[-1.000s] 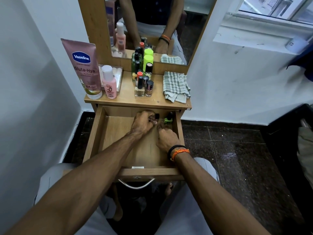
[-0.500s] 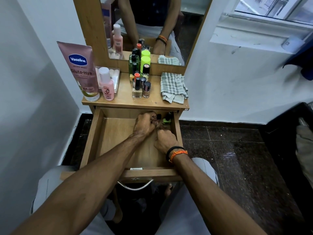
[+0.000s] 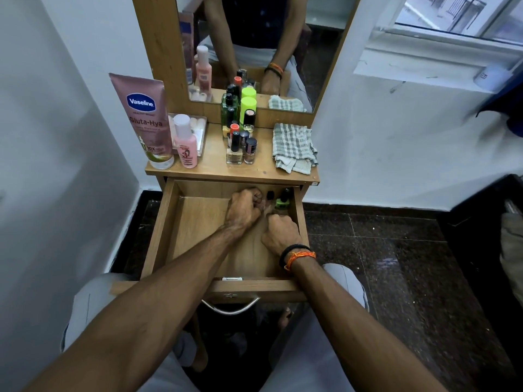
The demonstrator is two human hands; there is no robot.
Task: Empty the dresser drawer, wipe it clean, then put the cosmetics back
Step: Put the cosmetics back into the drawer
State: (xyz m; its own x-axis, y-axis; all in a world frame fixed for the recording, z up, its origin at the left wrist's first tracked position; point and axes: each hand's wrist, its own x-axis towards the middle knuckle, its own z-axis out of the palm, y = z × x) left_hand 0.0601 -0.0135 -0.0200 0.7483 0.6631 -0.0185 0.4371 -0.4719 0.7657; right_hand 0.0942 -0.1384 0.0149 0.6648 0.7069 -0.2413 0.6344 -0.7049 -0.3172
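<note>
Clearing last bottles from drawer (image 3: 181, 239), both hands unmoved at its one-o'clock corner.
Left hand (image 3: 243, 209) fisted, contents hidden; right hand (image 3: 280, 233) curled, grip unclear; green bottle (image 3: 281, 203) remaining.

I noted white walls (image 3: 62, 154) closing in a narrow corner. Dark speckled stone floor (image 3: 396, 273) shone faintly. A mirror (image 3: 263, 49) in a wooden frame rose beyond the hands; daylight entered a window (image 3: 452, 18) up to their right.

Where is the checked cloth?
The checked cloth lies crumpled on the dresser top's right side, right of the nail polish bottles, below the mirror.
</note>
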